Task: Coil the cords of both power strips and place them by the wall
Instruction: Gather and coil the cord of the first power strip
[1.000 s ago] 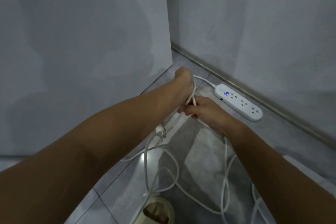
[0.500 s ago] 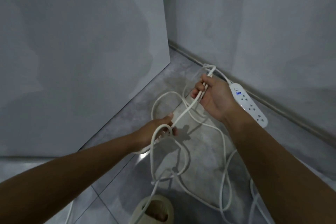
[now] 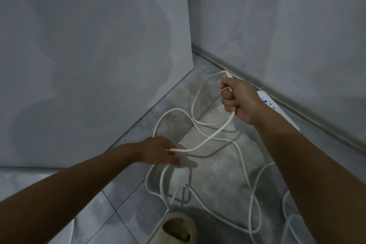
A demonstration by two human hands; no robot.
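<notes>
Gripping the white cord in a fist, the right hand sits right of centre. The left hand, lower centre, pinches the same cord. A power strip lies by the wall.

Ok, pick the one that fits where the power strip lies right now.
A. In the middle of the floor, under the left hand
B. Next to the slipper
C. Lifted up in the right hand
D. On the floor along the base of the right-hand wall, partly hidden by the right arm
D: the white power strip lies along the baseboard, behind the right hand, which holds only the cord.
</notes>
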